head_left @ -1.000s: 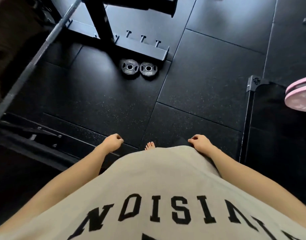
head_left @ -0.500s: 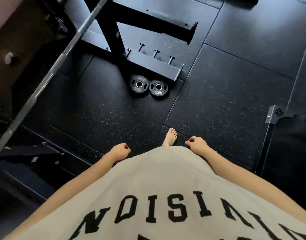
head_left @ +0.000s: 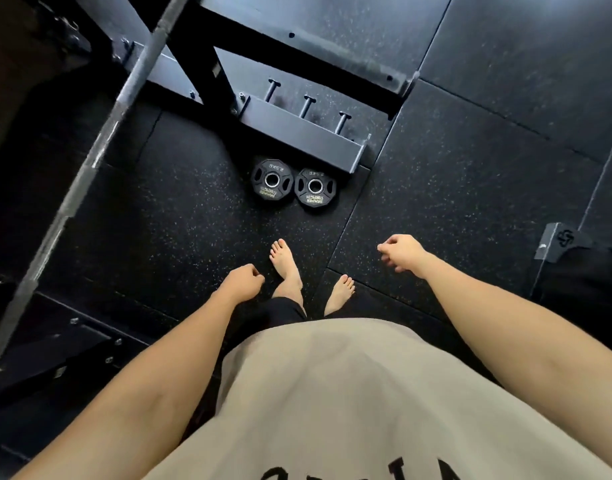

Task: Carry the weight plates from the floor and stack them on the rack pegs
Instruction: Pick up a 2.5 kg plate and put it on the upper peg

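Two 2.5 kg weight plates (head_left: 272,180) (head_left: 315,186) flat on floor, touching, below rack pegs (head_left: 307,106); left hand (head_left: 243,283), right hand (head_left: 401,252) loosely curled, empty.

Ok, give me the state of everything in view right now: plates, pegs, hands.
Left plate: flat on the floor, untouched.
Right plate: flat on the floor beside it, untouched.
Pegs: three on the rack, all bare.
Barbell: off the floor, slanting across the left of the view.
Left hand: loosely curled, holding nothing.
Right hand: loosely curled, holding nothing.
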Demonstrator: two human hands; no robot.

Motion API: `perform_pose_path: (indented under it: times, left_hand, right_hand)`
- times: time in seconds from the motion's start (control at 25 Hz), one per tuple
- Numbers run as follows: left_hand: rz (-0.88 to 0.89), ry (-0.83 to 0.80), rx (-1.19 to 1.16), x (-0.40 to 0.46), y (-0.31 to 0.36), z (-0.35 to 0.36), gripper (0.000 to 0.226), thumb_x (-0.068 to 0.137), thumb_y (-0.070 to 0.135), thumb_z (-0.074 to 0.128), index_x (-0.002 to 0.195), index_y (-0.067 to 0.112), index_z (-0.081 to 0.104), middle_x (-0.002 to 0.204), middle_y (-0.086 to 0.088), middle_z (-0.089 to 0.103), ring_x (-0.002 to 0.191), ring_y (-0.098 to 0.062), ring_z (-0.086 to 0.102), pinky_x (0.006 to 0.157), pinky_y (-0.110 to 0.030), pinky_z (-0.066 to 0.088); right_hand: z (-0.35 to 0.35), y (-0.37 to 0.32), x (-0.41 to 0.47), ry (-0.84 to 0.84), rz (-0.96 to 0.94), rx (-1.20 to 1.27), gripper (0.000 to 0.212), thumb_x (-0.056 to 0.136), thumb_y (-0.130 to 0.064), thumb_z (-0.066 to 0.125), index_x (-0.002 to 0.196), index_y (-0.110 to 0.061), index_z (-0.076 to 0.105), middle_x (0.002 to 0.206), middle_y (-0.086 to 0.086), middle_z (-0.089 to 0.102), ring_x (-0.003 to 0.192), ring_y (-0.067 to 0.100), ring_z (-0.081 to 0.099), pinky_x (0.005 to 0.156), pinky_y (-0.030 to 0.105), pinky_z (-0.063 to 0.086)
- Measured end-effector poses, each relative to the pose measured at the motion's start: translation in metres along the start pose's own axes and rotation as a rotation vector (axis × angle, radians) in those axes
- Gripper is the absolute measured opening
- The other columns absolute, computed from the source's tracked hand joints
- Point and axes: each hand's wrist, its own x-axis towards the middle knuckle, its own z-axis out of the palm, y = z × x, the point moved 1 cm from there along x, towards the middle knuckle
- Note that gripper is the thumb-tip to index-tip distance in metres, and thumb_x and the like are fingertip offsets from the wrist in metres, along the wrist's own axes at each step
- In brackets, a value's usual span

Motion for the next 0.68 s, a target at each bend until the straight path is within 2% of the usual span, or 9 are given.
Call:
perform_pose_path:
  times: [0.12,0.28,0.44,0.48,0.6,0.68]
  left_hand:
    - [0.010,-0.028,0.024,0.059,0.021,-0.040,0.029,0.097,0.032,0.048,0.117,0.013,0.058,0.117,-0.009,0.063,0.099,-0.023,0.058,0.087,-0.035,0.046]
    - [0.007,-0.026,0.049,0.154,0.045,-0.058,0.031,0.097,0.030,0.048,0.120,0.011,0.058,0.121,-0.012,0.063,0.108,-0.027,0.058,0.089,-0.035,0.044]
    - [-0.003,0.017,0.013,0.269,0.060,-0.041,0.030,0.095,0.029,0.048,0.118,0.012,0.057,0.121,-0.015,0.063,0.111,-0.031,0.057,0.089,-0.035,0.043]
    - [-0.001,0.020,0.002,0.301,0.063,-0.032,0.030,0.095,0.029,0.048,0.118,0.012,0.057,0.121,-0.014,0.063,0.111,-0.031,0.057,0.090,-0.035,0.043]
    - [0.020,0.063,-0.048,0.402,0.075,-0.001,0.032,0.096,0.032,0.047,0.121,0.013,0.052,0.120,-0.014,0.061,0.107,-0.030,0.057,0.088,-0.037,0.043]
    - [0.052,0.097,-0.027,0.457,0.084,0.013,0.035,0.097,0.033,0.045,0.124,0.013,0.048,0.121,-0.014,0.059,0.105,-0.031,0.055,0.087,-0.038,0.044]
  right_hand:
    - [0.003,-0.036,0.046,-0.006,0.037,0.063,0.014,0.096,-0.026,0.057,0.083,-0.019,0.057,0.085,0.007,0.064,0.074,0.020,0.055,0.058,0.029,0.043]
    - [0.017,-0.068,0.133,-0.007,0.099,0.111,0.014,0.096,-0.030,0.056,0.096,-0.016,0.060,0.095,0.010,0.066,0.084,0.026,0.062,0.065,0.034,0.048]
    - [0.044,-0.080,0.251,-0.004,0.120,0.115,0.014,0.095,-0.028,0.055,0.095,-0.016,0.059,0.096,0.012,0.068,0.084,0.026,0.061,0.073,0.039,0.051]
    - [0.052,-0.079,0.284,-0.003,0.126,0.124,0.014,0.096,-0.027,0.055,0.097,-0.014,0.059,0.093,0.012,0.067,0.080,0.024,0.061,0.073,0.038,0.051]
    - [0.078,-0.071,0.386,-0.011,0.134,0.159,0.014,0.097,-0.025,0.052,0.096,-0.011,0.057,0.081,0.009,0.060,0.066,0.020,0.054,0.057,0.030,0.045]
    - [0.093,-0.065,0.441,-0.005,0.123,0.103,0.020,0.098,-0.029,0.050,0.088,-0.013,0.056,0.082,0.010,0.062,0.071,0.023,0.054,0.061,0.032,0.045]
